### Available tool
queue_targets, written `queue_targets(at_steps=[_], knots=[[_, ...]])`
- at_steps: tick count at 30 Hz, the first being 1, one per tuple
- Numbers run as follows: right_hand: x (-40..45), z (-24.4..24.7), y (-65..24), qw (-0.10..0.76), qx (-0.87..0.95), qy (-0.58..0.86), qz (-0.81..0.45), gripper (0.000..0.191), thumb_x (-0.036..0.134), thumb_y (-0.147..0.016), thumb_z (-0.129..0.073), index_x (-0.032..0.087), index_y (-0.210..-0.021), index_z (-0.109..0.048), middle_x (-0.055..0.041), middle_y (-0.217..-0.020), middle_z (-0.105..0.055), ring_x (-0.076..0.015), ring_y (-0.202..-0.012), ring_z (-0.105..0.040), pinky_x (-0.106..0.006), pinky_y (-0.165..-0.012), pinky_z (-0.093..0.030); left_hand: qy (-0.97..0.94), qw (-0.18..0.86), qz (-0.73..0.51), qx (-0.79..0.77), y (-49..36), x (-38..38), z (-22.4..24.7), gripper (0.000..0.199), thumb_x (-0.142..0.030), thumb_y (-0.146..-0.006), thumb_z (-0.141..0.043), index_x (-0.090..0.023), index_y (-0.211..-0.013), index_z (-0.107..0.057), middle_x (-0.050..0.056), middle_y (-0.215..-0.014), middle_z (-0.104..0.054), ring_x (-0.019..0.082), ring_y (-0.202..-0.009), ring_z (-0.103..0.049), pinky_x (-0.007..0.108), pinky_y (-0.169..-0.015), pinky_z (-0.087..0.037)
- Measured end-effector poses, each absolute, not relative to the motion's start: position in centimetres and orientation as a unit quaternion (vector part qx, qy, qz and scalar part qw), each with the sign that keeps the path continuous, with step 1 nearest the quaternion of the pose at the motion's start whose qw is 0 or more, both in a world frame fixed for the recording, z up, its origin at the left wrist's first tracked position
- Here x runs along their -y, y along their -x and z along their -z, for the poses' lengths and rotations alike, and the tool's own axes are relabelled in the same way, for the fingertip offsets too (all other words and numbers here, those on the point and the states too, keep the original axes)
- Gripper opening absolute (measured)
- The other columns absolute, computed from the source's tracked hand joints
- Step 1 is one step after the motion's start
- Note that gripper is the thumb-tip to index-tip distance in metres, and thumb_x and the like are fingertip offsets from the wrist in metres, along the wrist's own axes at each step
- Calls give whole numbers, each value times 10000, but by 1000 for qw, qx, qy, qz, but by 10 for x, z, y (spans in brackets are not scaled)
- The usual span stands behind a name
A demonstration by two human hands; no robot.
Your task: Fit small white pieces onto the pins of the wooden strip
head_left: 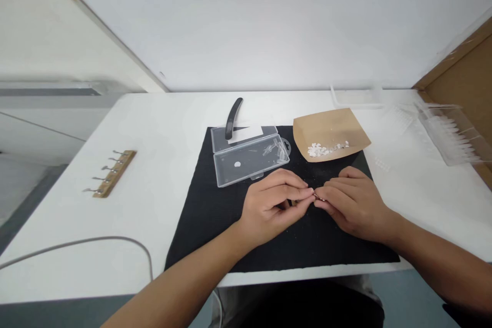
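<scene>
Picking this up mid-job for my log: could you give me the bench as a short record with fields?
Left hand: fingertips pinched at a small reddish item, too small to identify
Right hand: thumb and fingers on the same item
Under hands: black rectangular cloth mat on white table
Open clear plastic case: clear slivers, one white disc
Brown paper tray: small white pieces
Left side: wooden strip with metal pegs

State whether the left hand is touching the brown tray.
Apart. The head view shows a strip of black mat between the left hand and the near edge of the brown tray.
</scene>
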State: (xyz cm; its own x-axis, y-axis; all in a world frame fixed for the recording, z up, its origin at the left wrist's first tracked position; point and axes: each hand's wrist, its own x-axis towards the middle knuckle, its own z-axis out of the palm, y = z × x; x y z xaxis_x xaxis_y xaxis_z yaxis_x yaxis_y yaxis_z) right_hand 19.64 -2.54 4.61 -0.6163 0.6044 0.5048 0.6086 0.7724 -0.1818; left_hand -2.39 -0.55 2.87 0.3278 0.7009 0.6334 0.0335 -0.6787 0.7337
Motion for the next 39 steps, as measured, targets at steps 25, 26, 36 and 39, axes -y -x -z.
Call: queue_targets(at_steps=[25,26,36,39], knots=[[30,-45,-199,276,795,324,-432,362,381,-1152,-338,217,-921,-564,68,-618,-553,-114,-575,-514,-284,-690,-427,-800,227,-509,-220,26,6,-26,159,-135,-920,-766,-181,-1061,-708,67,-939,-725,187,-893,-718,272,-675,-612],[31,-46,-200,268,766,323,-488,366,393,-1154,-337,216,-925,-563,75,-602,-538,-108,-556,-503,-269,-658,-431,-803,221,-511,-212,26,5,-27,170,-137,-919,-770,-183,-1072,-709,66,-942,-728,189,-894,-719,300,-716,-624],[31,-50,-201,253,724,327,-552,352,385,-1150,-374,199,-947,-594,74,-613,-531,-88,-551,-491,-232,-625,-433,-809,234,-502,-196,28,4,-29,142,-123,-957,-718,-160,-1094,-709,71,-932,-719,186,-895,-685,344,-828,-599],[29,-49,-203,268,773,336,-467,284,340,-1140,-404,202,-1001,-611,59,-685,-575,-85,-587,-525,-224,-629,-427,-810,257,-487,-200,28,4,-29,111,-118,-972,-688,-164,-1073,-689,68,-919,-718,189,-907,-669,335,-840,-587]])
